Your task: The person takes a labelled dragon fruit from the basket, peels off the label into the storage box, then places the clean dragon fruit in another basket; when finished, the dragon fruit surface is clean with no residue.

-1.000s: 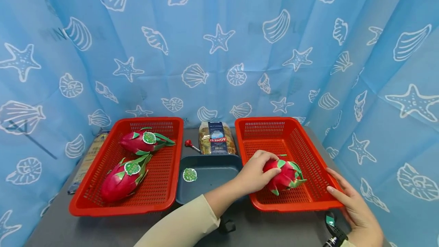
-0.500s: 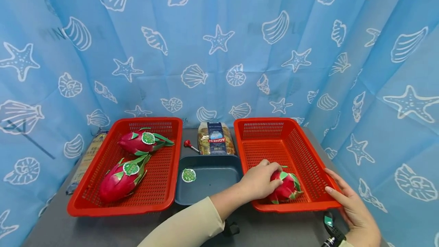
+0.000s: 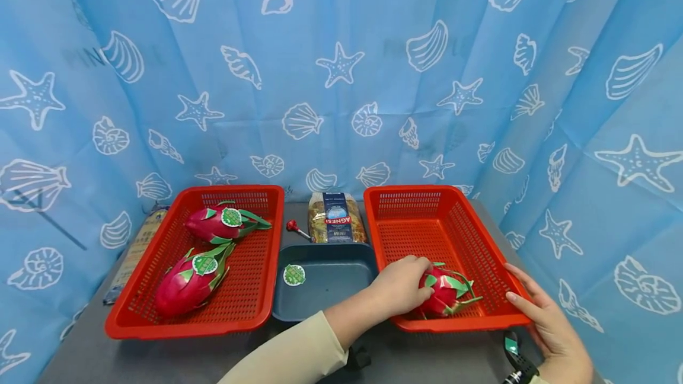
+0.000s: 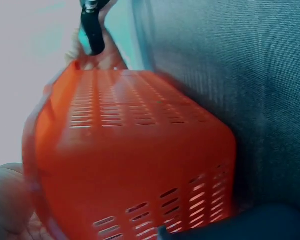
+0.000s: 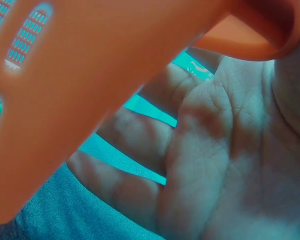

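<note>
In the head view, my left hand (image 3: 400, 283) reaches over the near left of the right red basket (image 3: 421, 191) and grips a pink dragon fruit (image 3: 443, 295) by its left end. The fruit lies low in the basket, its green leaf tips pointing right. Part of my left hand (image 4: 10, 200) shows past the rim in the left wrist view. My right hand (image 3: 555, 319) holds the basket's right rim, thumb on top; the right wrist view shows its fingers (image 5: 135, 140) along the outside wall.
A second red basket (image 3: 256, 301) at left holds two stickered dragon fruits (image 3: 184, 289). Between the baskets sit a dark blue pan (image 3: 331, 283) with a round sticker, a pasta bag (image 3: 337, 218) and a red lollipop (image 3: 293, 227). Another long packet (image 3: 136, 253) lies far left.
My left hand has lowered the dragon fruit toward the near part of the right basket, and the fruit has turned slightly in its grip. My right hand has stayed on the rim.
</note>
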Demonstrator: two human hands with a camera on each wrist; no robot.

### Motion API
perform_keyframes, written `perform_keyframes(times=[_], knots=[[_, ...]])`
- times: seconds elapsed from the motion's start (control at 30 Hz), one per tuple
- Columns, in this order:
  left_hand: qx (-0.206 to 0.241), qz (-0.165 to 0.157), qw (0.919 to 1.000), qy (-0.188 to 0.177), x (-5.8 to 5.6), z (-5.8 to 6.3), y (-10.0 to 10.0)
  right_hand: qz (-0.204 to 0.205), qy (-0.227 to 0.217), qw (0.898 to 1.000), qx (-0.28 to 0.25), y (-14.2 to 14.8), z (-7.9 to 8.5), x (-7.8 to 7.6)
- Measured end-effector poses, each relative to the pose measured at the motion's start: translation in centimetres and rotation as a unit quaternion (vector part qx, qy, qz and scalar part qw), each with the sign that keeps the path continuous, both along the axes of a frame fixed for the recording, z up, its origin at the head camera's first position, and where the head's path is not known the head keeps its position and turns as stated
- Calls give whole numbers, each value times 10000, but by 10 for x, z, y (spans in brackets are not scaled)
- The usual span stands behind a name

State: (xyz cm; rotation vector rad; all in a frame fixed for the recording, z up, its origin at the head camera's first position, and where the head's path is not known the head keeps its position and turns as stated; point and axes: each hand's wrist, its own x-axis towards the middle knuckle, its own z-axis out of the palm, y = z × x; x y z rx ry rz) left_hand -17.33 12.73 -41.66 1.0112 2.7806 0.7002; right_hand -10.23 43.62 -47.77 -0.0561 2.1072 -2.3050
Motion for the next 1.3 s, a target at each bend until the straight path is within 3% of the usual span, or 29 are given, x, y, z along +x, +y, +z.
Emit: perform_keyframes(times=[0.2, 0.4, 0.6, 0.87, 1.07, 1.2, 1.3], knots=[[884, -201, 9958, 122, 8, 8, -14, 3, -14, 9999, 149, 0, 0, 1], [1776, -299, 9828, 402, 23, 26, -33, 71, 61, 10000, -21, 0, 1, 1], [2672, -312, 9616, 542, 41, 38, -58, 75, 43, 9999, -81, 0, 0, 0], [3771, -85, 9233, 720, 60, 51, -101, 76, -141, 9997, 198, 2, 1, 0], [3989, 273, 9032, 1559, 68, 54, -134, 2, -195, 9994, 300, 4, 0, 0], [3967, 678, 8951, 1921, 73, 56, -160, 44, -254, 9986, 462, 4, -2, 0], [3890, 1080, 8913, 2064, 77, 57, -183, 131, -111, 9995, 263, 3, -4, -1]])
